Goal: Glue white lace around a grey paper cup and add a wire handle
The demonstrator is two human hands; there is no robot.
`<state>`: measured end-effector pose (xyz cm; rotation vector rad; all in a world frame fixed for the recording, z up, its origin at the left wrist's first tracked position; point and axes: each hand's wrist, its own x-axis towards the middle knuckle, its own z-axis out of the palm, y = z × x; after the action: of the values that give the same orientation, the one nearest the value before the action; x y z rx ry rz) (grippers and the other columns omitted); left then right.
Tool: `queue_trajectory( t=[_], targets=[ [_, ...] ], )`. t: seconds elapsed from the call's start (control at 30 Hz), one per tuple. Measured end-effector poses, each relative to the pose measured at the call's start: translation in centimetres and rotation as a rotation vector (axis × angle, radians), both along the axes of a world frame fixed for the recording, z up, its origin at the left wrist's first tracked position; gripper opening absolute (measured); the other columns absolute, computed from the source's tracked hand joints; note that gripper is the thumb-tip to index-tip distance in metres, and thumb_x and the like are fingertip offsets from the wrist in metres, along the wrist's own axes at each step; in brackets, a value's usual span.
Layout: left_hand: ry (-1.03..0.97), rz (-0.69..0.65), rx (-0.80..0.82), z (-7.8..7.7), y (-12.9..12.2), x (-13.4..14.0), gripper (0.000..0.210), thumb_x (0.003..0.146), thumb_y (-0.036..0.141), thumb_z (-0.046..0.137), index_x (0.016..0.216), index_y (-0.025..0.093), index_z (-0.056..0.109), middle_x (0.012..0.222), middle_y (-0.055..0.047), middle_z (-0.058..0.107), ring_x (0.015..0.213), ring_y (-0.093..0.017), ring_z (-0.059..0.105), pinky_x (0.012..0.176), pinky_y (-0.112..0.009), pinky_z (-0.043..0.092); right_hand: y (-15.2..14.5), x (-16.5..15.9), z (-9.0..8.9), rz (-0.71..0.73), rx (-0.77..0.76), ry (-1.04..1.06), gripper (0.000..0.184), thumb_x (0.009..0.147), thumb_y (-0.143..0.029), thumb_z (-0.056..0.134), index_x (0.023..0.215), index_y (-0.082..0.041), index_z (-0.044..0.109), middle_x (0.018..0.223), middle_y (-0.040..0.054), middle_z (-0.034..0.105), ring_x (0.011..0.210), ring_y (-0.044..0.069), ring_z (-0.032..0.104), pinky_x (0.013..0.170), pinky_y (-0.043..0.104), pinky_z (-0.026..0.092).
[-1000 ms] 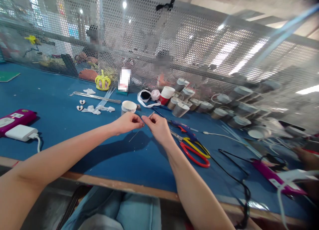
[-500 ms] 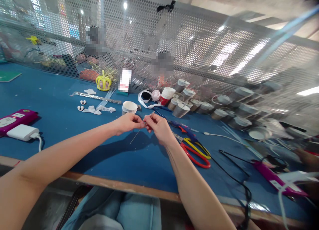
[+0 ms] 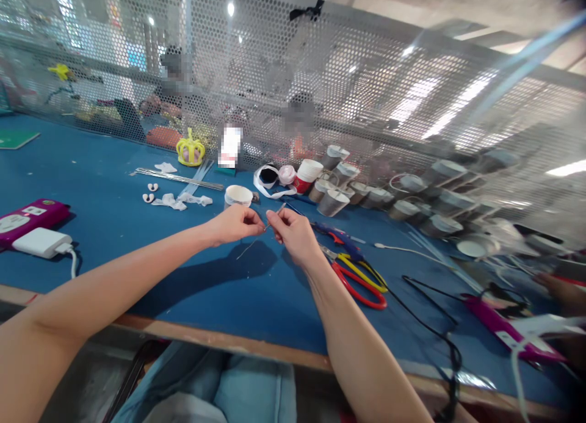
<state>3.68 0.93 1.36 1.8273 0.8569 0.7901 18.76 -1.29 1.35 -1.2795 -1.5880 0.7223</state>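
Observation:
Over the blue tabletop (image 3: 201, 313), a thin wire (image 3: 248, 249) runs between my hands, its loose end pointing down and left. My left hand (image 3: 237, 224) pinches it between thumb and forefinger. Close beside it, my right hand (image 3: 293, 232) is closed on the upper part of the same wire, and a short tip shows above the fingers. The fingertips of both hands are a small gap apart. Behind my left hand stands a white-rimmed cup (image 3: 238, 196). Just right of my right hand lie red-and-yellow-handled scissors (image 3: 359, 285) and a blue glue gun (image 3: 341, 240).
Wrapped grey cups (image 3: 333, 203) crowd the back right, beside a stack of paper cups (image 3: 307, 176). A perforated metal screen (image 3: 256, 63) borders the back. Purple power strips (image 3: 52, 215) lie left and right, with a black cable (image 3: 425, 325). A yellow crown (image 3: 190, 149) and wire rods (image 3: 178, 179) sit back left.
My right hand has shifted slightly right, opening a small gap between the fingertips. The wire's loose end has swung a little up and left. The table items stay put.

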Motion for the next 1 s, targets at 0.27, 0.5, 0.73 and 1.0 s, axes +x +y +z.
queue_trajectory(
  t=[0.27,0.5,0.73,1.0],
  targets=[
    [-0.029,0.000,-0.010,-0.7,0.0,0.3,0.019,0.064,0.030,0.056,0.059,0.011,0.054,0.055,0.002,0.050,0.053,-0.007,0.042,0.051,-0.020,0.033,0.0,-0.4,-0.4,-0.070,0.040,-0.036,0.036,0.070,-0.044,0.058,0.050,-0.019,0.040,0.039,-0.0072,0.037,0.038,0.006,0.030,0.039,0.022,0.025],
    [-0.089,-0.059,-0.241,-0.3,0.0,0.1,0.020,0.061,0.030,0.059,0.058,0.012,0.052,0.052,0.004,0.045,0.044,-0.003,0.029,0.041,-0.019,0.020,-0.2,-0.2,0.1,0.201,-0.160,0.213,0.028,0.067,-0.044,0.059,0.070,-0.016,0.052,0.055,-0.0040,0.050,0.047,0.008,0.044,0.043,0.021,0.035],
    [-0.062,-0.045,-0.179,0.3,-0.1,-0.2,0.013,0.064,0.024,0.059,0.063,0.011,0.057,0.058,0.003,0.053,0.048,-0.004,0.037,0.046,-0.019,0.027,-0.1,0.0,0.1,0.097,-0.077,0.059,0.031,0.070,-0.045,0.056,0.059,-0.018,0.047,0.044,-0.0067,0.044,0.040,0.006,0.038,0.042,0.021,0.032],
    [-0.067,-0.026,-0.155,0.3,-0.2,0.0,0.010,0.065,0.020,0.059,0.062,0.010,0.057,0.060,0.001,0.056,0.054,-0.006,0.046,0.056,-0.020,0.037,-0.1,-0.1,0.1,0.018,-0.035,-0.059,0.036,0.071,-0.048,0.054,0.053,-0.019,0.043,0.038,-0.0069,0.040,0.037,0.007,0.034,0.041,0.022,0.028]
  ],
)
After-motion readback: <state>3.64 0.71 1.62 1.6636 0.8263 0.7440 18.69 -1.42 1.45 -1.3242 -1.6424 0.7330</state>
